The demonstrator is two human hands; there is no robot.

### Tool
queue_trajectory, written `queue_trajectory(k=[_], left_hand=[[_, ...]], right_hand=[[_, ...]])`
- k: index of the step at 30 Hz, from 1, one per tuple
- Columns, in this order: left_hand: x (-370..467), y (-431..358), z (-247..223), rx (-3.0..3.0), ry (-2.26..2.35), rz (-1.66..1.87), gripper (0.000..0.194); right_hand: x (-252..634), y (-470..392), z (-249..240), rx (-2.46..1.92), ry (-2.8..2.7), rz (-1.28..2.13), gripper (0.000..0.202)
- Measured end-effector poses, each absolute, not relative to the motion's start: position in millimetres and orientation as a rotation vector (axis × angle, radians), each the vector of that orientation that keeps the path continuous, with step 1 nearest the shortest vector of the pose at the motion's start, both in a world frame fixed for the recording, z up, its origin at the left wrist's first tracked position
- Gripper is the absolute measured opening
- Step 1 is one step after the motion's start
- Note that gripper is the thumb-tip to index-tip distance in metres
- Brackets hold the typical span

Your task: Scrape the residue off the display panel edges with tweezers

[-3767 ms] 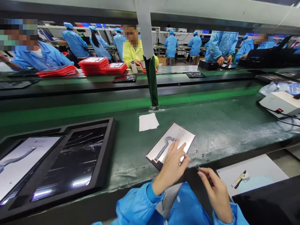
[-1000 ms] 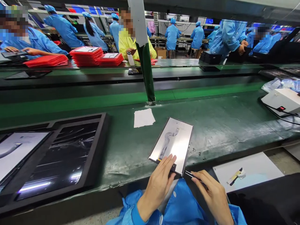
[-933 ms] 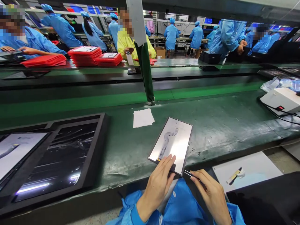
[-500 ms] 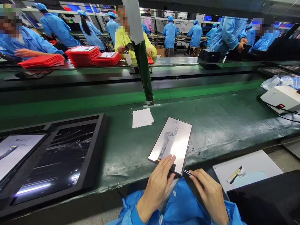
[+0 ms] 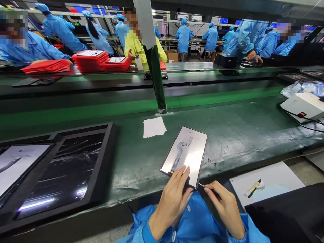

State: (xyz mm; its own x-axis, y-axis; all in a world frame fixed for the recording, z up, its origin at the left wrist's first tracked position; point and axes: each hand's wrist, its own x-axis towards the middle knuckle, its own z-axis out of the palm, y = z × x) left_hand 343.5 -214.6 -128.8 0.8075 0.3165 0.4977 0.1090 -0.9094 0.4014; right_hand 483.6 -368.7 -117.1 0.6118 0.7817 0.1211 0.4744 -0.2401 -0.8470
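A flat display panel [image 5: 189,152] with a silvery back and a grey ribbon cable [image 5: 180,152] lies tilted at the bench's front edge, its near end jutting over. My left hand [image 5: 172,199] grips that near end, fingers on top and thumb at the edge below. Between the thumb and fingers of my right hand [image 5: 224,202] is a thin metal tool, perhaps tweezers [image 5: 202,185], its tip at the panel's near right corner. Beyond the panel, small white sheets [image 5: 154,127] lie on the green bench [image 5: 131,155].
On the left sits a black foam tray [image 5: 107,152] holding panels. A post [image 5: 157,77] rises behind the white sheets. At the right are a white device [image 5: 305,106] with cables and a lower white board [image 5: 268,182]. Several people work across the line near red stacks [image 5: 89,61].
My right hand has shifted slightly, with the tool still at the panel's corner. The panel and my left hand are nearly unchanged. Across the line, people's hands have moved.
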Motion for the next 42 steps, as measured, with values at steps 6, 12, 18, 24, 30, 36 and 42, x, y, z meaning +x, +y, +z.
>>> queue_trajectory(k=[6,12,18,24,30,36,42], left_hand=[[353.1,-213.3,-121.5,2.615,0.125,0.766,0.045],[354.9,-211.8,-120.4,2.611,0.129,0.749,0.048],[356.0,-212.0,-121.3,2.612,0.078,0.804,0.025],[356.2,-212.3,-121.5,2.594,0.092,0.762,0.018],[356.1,-212.7,-123.3,2.588,0.103,0.775,0.02],[355.6,-213.1,-122.1,2.62,0.136,0.751,0.024],[355.7,-212.9,-120.8,2.611,0.137,0.758,0.024]], right_hand=[[498.0,-361.9,-120.0,-1.742,-0.63,0.949,0.052],[507.7,-356.7,-123.0,-1.616,-0.488,1.189,0.055],[509.5,-357.0,-127.2,-1.556,-0.443,1.296,0.054],[507.1,-357.9,-130.3,-1.514,-0.4,1.342,0.053],[506.5,-359.3,-129.8,-1.513,-0.396,1.33,0.055],[506.2,-360.1,-125.0,-1.557,-0.416,1.223,0.058],[495.2,-366.4,-123.9,-1.763,-0.752,0.727,0.042]])
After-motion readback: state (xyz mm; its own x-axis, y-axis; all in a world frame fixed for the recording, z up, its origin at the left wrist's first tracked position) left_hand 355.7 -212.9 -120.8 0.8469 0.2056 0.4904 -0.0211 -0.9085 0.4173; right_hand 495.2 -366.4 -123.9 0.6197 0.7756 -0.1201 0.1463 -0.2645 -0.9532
